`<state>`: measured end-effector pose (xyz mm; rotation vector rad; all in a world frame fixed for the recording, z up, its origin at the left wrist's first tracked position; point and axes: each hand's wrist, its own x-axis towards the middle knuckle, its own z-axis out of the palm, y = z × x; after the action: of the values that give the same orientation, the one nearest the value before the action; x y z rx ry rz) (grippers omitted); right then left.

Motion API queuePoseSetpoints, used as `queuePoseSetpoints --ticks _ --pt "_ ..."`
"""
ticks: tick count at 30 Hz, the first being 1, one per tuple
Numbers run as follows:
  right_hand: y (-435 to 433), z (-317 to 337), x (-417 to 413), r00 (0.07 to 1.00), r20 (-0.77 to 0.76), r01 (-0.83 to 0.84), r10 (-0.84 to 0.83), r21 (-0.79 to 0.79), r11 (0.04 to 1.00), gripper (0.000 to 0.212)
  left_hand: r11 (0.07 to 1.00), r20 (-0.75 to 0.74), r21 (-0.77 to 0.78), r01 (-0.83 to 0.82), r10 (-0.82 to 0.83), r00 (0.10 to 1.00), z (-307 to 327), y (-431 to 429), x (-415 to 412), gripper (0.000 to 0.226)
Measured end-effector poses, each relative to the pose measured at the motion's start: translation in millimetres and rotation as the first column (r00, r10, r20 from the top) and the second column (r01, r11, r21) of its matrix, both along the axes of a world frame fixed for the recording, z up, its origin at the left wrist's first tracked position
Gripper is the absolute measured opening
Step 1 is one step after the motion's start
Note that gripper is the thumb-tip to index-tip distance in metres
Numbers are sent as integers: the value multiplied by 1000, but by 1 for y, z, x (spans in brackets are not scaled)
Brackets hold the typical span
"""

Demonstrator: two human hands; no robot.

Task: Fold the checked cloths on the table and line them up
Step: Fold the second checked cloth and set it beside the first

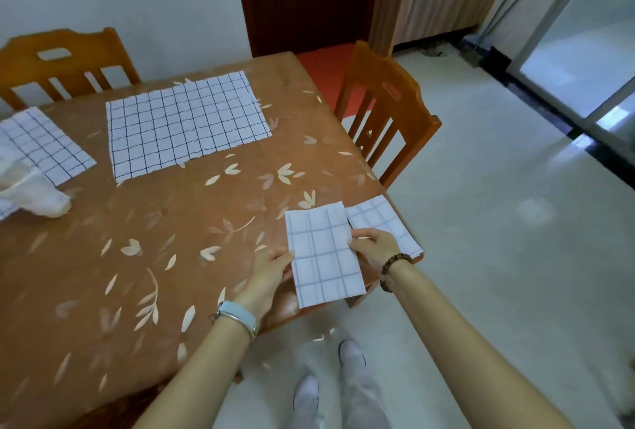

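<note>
One folded cloth (pixel 323 256) pinched by left hand (pixel 271 268), right hand (pixel 372 246), second cloth (pixel 381 219) perhaps touching

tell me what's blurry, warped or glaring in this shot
Head view: the wide lens bows the table edge and glass door frame; head view, far left, the white bundle is smeared; head view, a glare patch sits on the floor; the folded cloth held by left hand and right hand looks sharper.

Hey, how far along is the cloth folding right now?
Done: one folded cloth lies at the table corner. In hand: the left hand and right hand hold a second folded cloth beside it. Left: the big cloth spread flat mid-table, and a left-edge cloth that also looks unfolded.
</note>
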<state>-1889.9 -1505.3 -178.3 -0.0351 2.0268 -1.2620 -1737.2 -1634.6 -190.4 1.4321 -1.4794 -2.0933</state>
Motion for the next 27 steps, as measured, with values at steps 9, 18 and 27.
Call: queuePoseSetpoints --ticks 9,18,27 --pt "-12 -38 -48 986 106 -134 127 58 989 17 983 97 73 -166 159 983 -38 12 -33 12" --pt "-9 -70 -84 950 123 -304 286 168 938 15 972 251 -19 -234 231 940 -64 27 -67 20" --pt "-8 -78 -85 924 94 -382 371 247 890 18 971 320 -88 -223 240 917 -73 31 -65 27"
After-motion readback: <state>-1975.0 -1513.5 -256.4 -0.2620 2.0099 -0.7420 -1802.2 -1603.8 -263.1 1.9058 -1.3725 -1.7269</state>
